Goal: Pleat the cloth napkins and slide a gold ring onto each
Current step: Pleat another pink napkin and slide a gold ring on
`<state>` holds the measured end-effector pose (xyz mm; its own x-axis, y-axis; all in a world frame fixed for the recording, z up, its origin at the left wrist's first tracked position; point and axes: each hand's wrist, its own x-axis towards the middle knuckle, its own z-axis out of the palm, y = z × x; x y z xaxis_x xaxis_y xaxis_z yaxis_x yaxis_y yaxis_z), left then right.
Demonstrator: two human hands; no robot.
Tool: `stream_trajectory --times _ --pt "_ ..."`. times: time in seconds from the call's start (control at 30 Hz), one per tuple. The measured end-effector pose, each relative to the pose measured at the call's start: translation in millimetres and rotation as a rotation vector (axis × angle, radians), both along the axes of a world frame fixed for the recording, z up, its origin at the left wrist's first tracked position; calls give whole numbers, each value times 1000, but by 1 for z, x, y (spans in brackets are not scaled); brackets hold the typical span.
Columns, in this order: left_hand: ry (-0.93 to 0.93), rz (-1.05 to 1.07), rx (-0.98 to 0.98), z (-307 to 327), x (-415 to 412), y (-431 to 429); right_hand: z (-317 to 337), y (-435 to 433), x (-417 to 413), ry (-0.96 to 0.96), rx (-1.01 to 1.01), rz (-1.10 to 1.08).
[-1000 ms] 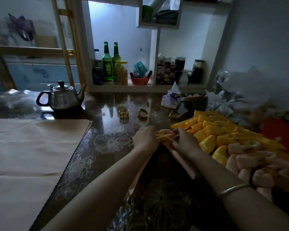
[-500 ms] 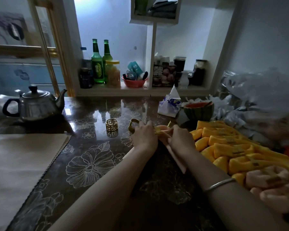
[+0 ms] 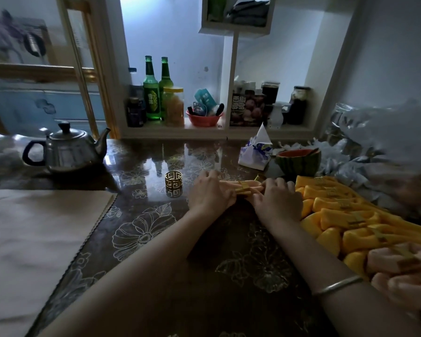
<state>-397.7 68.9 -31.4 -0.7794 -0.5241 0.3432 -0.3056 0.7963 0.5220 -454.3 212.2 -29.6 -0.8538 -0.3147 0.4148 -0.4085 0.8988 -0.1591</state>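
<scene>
In the middle of the frame, both hands hold a pleated pink napkin (image 3: 229, 183) that lies crosswise on the dark flowered table (image 3: 141, 237). The left hand (image 3: 210, 193) has its fingers curled over the napkin's left end. The right hand (image 3: 277, 201) grips the right end, also with curled fingers. A gold ring (image 3: 243, 190) sits around the napkin in the gap between the two hands, touching the fingers of both. A silver bracelet (image 3: 336, 285) circles the right wrist at lower right.

Just left of the left hand, a spare ring (image 3: 173, 179) stands on edge on the glossy table, apart from the napkin. At the right of the frame lies a heap of yellow napkins (image 3: 336, 216), each already ringed, with ringed pink ones (image 3: 399, 266) below them at lower right. A beige cloth (image 3: 34, 239) covers the lower left. A metal teapot (image 3: 68, 149) stands at mid left, and half a watermelon (image 3: 298, 162) sits above the right hand beside a tissue pack (image 3: 254, 153). Two green bottles (image 3: 152, 93) stand on the shelf at the top centre.
</scene>
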Motion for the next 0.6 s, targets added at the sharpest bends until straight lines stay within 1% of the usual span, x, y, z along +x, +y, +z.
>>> stream_trajectory --times 0.07,0.2,0.27,0.33,0.47,0.53,0.6 --pt "62 -1 20 7 26 -7 0 -5 22 35 -26 119" --pt "114 -54 66 14 103 -21 -7 -26 86 -102 -74 495" --pt "113 -78 88 14 158 -32 -9 -40 125 -179 -91 666" --pt "89 -70 125 12 211 -44 -11 -54 158 -227 -64 813" --pt "34 68 135 4 322 -75 -12 -94 221 -198 43 1106" --pt "7 133 128 -1 371 -87 -15 -113 248 -225 94 1242" --pt "-8 168 122 -3 409 -94 -20 -125 268 -254 120 1327"
